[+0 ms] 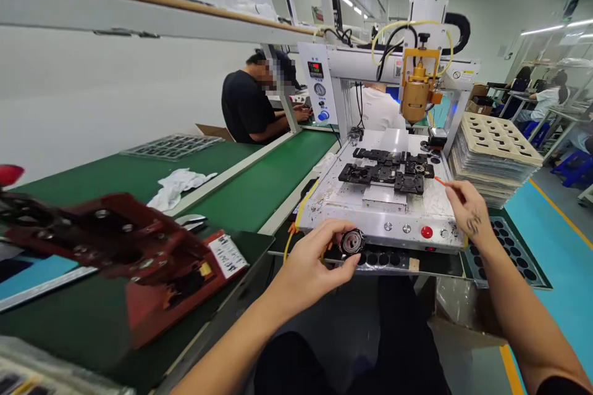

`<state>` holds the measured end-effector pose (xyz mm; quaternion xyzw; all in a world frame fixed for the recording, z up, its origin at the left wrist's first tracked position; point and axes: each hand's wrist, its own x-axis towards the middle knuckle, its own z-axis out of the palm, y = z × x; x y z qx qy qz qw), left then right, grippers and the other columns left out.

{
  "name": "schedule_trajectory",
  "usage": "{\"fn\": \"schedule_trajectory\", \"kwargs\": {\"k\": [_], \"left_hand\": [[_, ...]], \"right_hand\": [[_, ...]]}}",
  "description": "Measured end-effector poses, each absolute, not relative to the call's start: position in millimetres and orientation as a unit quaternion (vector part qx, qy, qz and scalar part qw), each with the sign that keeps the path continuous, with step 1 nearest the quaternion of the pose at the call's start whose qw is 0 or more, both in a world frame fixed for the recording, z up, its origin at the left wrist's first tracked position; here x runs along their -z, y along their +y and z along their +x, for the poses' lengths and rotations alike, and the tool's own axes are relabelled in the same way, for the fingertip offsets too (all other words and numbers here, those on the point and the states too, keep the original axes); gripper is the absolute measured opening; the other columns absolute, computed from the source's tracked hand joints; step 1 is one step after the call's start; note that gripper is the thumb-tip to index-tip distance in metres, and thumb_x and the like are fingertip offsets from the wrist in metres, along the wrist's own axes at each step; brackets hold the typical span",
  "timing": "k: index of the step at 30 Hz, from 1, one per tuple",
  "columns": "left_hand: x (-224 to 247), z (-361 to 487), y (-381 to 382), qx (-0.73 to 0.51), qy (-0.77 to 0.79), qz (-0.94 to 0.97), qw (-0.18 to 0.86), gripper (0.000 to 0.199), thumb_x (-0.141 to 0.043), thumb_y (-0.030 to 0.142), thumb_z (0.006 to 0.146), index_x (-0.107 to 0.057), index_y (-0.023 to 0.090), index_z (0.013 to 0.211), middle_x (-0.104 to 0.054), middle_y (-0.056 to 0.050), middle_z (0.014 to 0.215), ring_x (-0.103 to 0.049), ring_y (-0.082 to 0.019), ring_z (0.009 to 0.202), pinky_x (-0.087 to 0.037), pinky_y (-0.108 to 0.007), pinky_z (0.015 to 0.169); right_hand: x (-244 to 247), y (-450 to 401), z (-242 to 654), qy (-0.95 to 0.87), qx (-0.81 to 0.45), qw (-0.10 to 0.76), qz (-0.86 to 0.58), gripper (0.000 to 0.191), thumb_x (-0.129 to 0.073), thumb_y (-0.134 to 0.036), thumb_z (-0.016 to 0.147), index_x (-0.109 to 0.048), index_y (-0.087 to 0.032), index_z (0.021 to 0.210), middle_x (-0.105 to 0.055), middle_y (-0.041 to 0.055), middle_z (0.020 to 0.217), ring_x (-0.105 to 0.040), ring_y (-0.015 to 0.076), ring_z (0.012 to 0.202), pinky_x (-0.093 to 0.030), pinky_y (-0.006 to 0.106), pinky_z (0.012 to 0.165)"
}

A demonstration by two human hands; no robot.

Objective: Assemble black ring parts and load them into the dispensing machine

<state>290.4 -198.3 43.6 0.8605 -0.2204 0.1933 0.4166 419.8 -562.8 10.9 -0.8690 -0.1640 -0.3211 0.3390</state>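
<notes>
My left hand (311,262) pinches a round black watch-case-like part (352,243) between thumb and fingers, in front of the machine's base. Its ring-shaped face with a metallic look is turned toward me. My right hand (470,213) is closed on a thin orange-red stick (439,181), which points left at the black fixture (408,182). The stick's tip is at or close to the fixture's right end; whether they touch I cannot tell. The fixture, made of several black blocks, sits on the white machine base (343,203), below the brass-coloured head (416,95).
A red hand press (171,296) stands at the left, near a white cloth (178,188) and a green conveyor (259,182). Stacked trays (498,142) rise at the right, above a tray of black discs (512,250). A red button (427,232) is on the base front. Other people sit beyond.
</notes>
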Motion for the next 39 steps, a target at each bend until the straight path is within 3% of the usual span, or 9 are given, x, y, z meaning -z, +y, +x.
{"fn": "schedule_trajectory", "kwargs": {"k": [4, 8, 11, 14, 18, 26, 33, 36, 39], "left_hand": [[12, 295, -196, -0.121, -0.195, 0.861, 0.454, 0.031, -0.074, 0.026, 0.087, -0.068, 0.021, 0.118, -0.071, -0.003, 0.099, -0.067, -0.019, 0.083, -0.057, -0.032, 0.078], [67, 316, -225, -0.002, -0.263, 0.851, 0.455, 0.036, -0.08, 0.023, 0.084, -0.067, 0.021, 0.118, -0.078, -0.008, 0.116, -0.075, -0.025, 0.105, -0.06, -0.039, 0.095], [99, 333, -247, 0.039, -0.302, 0.844, 0.441, 0.04, -0.088, 0.016, 0.073, -0.069, 0.021, 0.108, -0.071, -0.016, 0.146, -0.063, -0.034, 0.141, -0.045, -0.051, 0.123], [117, 339, -252, 0.06, -0.324, 0.838, 0.435, 0.039, -0.088, 0.013, 0.073, -0.069, 0.02, 0.106, -0.062, -0.018, 0.158, -0.048, -0.036, 0.156, -0.026, -0.056, 0.135], [124, 330, -246, 0.081, -0.348, 0.828, 0.432, 0.038, -0.083, 0.018, 0.079, -0.069, 0.021, 0.115, -0.057, -0.016, 0.163, -0.042, -0.031, 0.161, -0.02, -0.056, 0.137], [116, 329, -244, 0.122, -0.341, 0.819, 0.445, 0.034, -0.082, 0.016, 0.08, -0.069, 0.022, 0.11, -0.053, -0.016, 0.166, -0.036, -0.032, 0.163, -0.02, -0.058, 0.136], [104, 332, -238, 0.155, -0.354, 0.809, 0.444, 0.033, -0.083, 0.013, 0.079, -0.07, 0.023, 0.108, -0.053, -0.015, 0.167, -0.036, -0.034, 0.163, -0.023, -0.054, 0.136], [102, 332, -236, 0.164, -0.353, 0.812, 0.435, 0.033, -0.083, 0.013, 0.079, -0.07, 0.022, 0.107, -0.053, -0.014, 0.166, -0.035, -0.035, 0.164, -0.024, -0.055, 0.136], [103, 333, -237, 0.159, -0.35, 0.817, 0.43, 0.034, -0.083, 0.013, 0.08, -0.069, 0.023, 0.109, -0.054, -0.014, 0.166, -0.034, -0.034, 0.164, -0.025, -0.055, 0.135]], "right_hand": [[33, -576, 350, -0.133, 0.365, 0.31, -0.868, 0.028, -0.071, -0.049, 0.101, -0.07, -0.021, 0.102, -0.064, 0.0071, 0.097, -0.062, 0.0271, 0.092, -0.051, 0.041, 0.083], [57, -564, 334, -0.123, 0.425, 0.257, -0.859, 0.024, -0.075, -0.044, 0.1, -0.067, -0.022, 0.101, -0.065, 0.0097, 0.1, -0.06, 0.0308, 0.099, -0.05, 0.048, 0.09], [63, -540, 324, -0.173, 0.401, 0.3, -0.848, 0.011, -0.074, -0.029, 0.102, -0.067, -0.022, 0.107, -0.068, 0.0098, 0.101, -0.062, 0.0295, 0.099, -0.051, 0.048, 0.091], [76, -514, 309, -0.251, 0.299, 0.348, -0.852, 0.008, -0.062, -0.019, 0.106, -0.068, -0.024, 0.108, -0.071, 0.0076, 0.099, -0.067, 0.026, 0.095, -0.056, 0.043, 0.087], [104, -493, 304, -0.294, 0.212, 0.35, -0.864, 0.018, -0.056, -0.018, 0.109, -0.071, -0.024, 0.116, -0.075, 0.0084, 0.104, -0.071, 0.0251, 0.097, -0.062, 0.04, 0.088], [139, -488, 324, -0.322, 0.147, 0.297, -0.887, 0.027, -0.058, -0.029, 0.109, -0.078, -0.025, 0.127, -0.073, 0.0141, 0.106, -0.068, 0.0316, 0.097, -0.061, 0.048, 0.086], [175, -497, 316, -0.358, 0.159, 0.317, -0.864, 0.035, -0.048, -0.024, 0.111, -0.082, -0.024, 0.118, -0.081, 0.015, 0.103, -0.073, 0.0288, 0.087, -0.061, 0.048, 0.077], [179, -500, 300, -0.36, 0.153, 0.344, -0.853, 0.033, -0.051, -0.027, 0.11, -0.084, -0.026, 0.111, -0.082, 0.0126, 0.096, -0.074, 0.027, 0.08, -0.062, 0.045, 0.071], [170, -504, 280, -0.327, 0.146, 0.376, -0.855, 0.026, -0.058, -0.028, 0.107, -0.083, -0.027, 0.105, -0.082, 0.0117, 0.097, -0.076, 0.0284, 0.085, -0.062, 0.045, 0.074]]}}
